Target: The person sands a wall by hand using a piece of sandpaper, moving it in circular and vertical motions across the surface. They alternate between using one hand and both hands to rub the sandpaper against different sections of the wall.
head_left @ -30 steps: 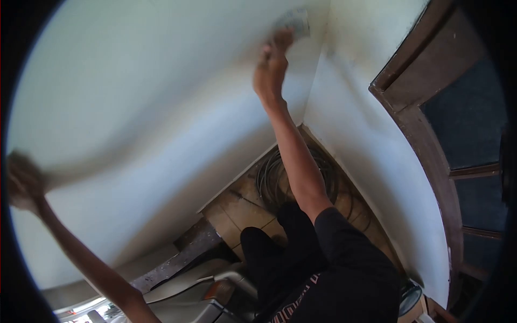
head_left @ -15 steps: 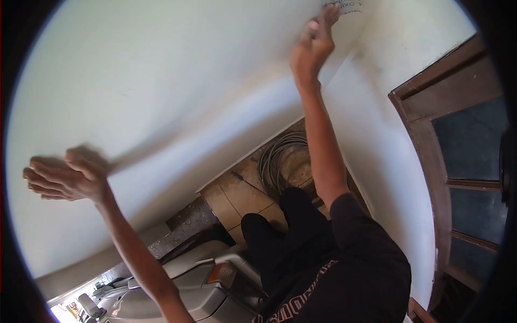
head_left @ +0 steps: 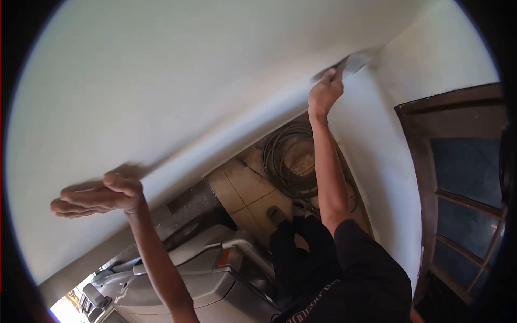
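Note:
At the upper right, my right hand point(head_left: 326, 96) is wrapped round the handle of a scraper point(head_left: 355, 63) with a flat, pale blade. The blade lies against the white wall point(head_left: 188, 75) near the corner. My left hand point(head_left: 102, 197) is at the left, its fingers stretched out and its thumb raised, right at the wall surface with nothing in it. Both arms reach forward from a dark shirt.
Coiled cable point(head_left: 280, 161) lies on the tiled floor point(head_left: 231, 188) below my right arm. A grey vehicle point(head_left: 199, 280) stands at the lower left, close to the wall. On the right is a brown framed door point(head_left: 455, 116) with dark glass panes.
My right hand has moved down and slightly right, and the scraper blade now shows near the corner. My left hand has shifted right and down. The view has tilted, bringing the feet into sight.

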Demonstrator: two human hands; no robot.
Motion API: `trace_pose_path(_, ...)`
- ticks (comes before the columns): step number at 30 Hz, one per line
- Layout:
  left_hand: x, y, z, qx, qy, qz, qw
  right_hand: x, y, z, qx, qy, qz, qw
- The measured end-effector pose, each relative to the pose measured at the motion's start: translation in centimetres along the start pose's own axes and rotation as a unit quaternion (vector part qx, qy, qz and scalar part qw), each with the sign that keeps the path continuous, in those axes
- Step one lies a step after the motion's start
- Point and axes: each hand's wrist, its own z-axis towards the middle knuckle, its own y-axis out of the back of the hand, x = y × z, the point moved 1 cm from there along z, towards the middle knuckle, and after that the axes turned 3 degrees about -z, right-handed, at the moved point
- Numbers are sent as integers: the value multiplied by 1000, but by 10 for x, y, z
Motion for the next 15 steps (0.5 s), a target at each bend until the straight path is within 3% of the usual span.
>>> trace_pose_path(2,0,2,0,10,-19,-6,1000,-47,-8,-24,-19,83,-11,996)
trace_pose_path(4,-2,1,-2,14,6,-2,1000,-130,-30,-82,36,-167,10,985)
trace_pose_path(5,-2,1,-3,14,16,1,1000,-164,-44,-117,72,-298,27,951)
trace_pose_path(8,-6,0,-4,20,33,-7,999,-112,-58,-159,41,-335,199,920)
trace_pose_path(11,-27,-1,-5,22,121,-27,992,-8,-32,-142,51,-149,158,975)
trace_pose_path(12,-24,-2,-8,18,141,-38,989,0,-38,-141,24,-53,111,992)
trace_pose_path(15,-11,-5,-13,11,210,-103,972,-54,-63,-171,-23,84,69,994)
